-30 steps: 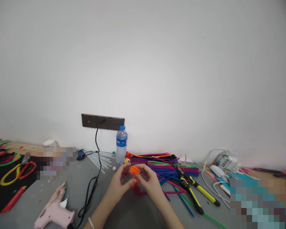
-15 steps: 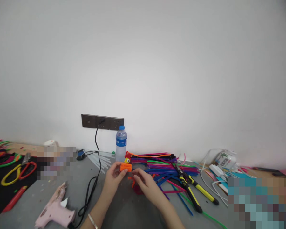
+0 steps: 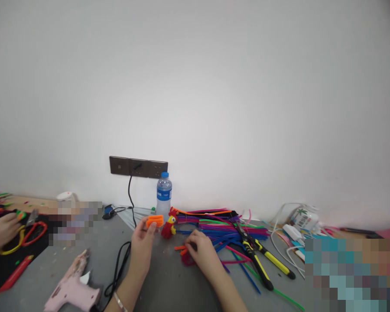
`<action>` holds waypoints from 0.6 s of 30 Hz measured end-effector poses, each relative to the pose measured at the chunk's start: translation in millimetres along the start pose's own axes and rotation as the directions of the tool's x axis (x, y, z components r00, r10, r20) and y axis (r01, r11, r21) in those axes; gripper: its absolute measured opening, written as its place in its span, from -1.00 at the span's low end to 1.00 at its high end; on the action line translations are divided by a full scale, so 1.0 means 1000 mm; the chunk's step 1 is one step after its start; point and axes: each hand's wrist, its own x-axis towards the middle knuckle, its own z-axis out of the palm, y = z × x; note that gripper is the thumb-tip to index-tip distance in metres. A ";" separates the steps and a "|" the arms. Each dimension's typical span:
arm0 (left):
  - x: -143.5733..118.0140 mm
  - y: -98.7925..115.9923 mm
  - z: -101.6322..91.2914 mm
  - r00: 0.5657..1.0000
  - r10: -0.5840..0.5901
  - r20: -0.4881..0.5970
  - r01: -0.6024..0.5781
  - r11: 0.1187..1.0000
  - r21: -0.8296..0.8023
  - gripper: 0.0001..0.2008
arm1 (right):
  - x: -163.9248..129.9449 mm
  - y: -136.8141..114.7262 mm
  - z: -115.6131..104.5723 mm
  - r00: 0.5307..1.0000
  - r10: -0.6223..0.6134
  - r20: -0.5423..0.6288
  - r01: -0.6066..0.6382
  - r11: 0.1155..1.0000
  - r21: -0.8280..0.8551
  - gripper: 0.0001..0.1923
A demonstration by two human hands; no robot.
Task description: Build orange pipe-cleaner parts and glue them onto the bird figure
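My left hand (image 3: 143, 242) is closed, pinching a bundle of short orange pipe cleaner pieces (image 3: 155, 221) between thumb and fingers, raised above the table. Just right of it a small red and yellow rooster figure (image 3: 169, 225) stands on the table. My right hand (image 3: 201, 251) is low over the table, its fingers curled and closed at an orange pipe cleaner piece (image 3: 180, 248). Its fingertips are partly hidden. Under them lies a dark red coil (image 3: 187, 259). Behind the rooster is a water bottle (image 3: 164, 195) with a blue cap.
A pile of coloured pipe cleaners (image 3: 214, 225) and yellow-black pliers (image 3: 256, 260) lie to the right. A pink glue gun (image 3: 71, 290) with a black cord (image 3: 118, 273) is at front left. Another person's hand (image 3: 3, 232) is near scissors (image 3: 35, 232) at far left.
My left hand moved left with the orange bundle, uncovering the rooster. My right hand lowered slightly to the orange piece on the table. Another person's hand came in at far left.
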 end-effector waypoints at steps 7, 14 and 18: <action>-0.002 -0.007 0.005 0.995 -0.055 0.081 0.043 0.989 0.143 -0.63 | -0.003 -0.024 -0.016 0.975 -0.011 -0.220 0.046 0.987 0.156 -0.55; -0.005 -0.021 0.008 0.980 -0.041 0.196 -0.010 0.968 0.251 -0.73 | -0.019 -0.115 0.008 0.937 -0.329 -0.117 0.349 0.893 0.283 -0.74; -0.005 -0.023 0.008 0.962 -0.050 0.269 -0.039 0.948 0.317 -0.73 | -0.020 -0.170 0.092 0.901 -0.410 0.142 0.358 0.887 0.292 -0.68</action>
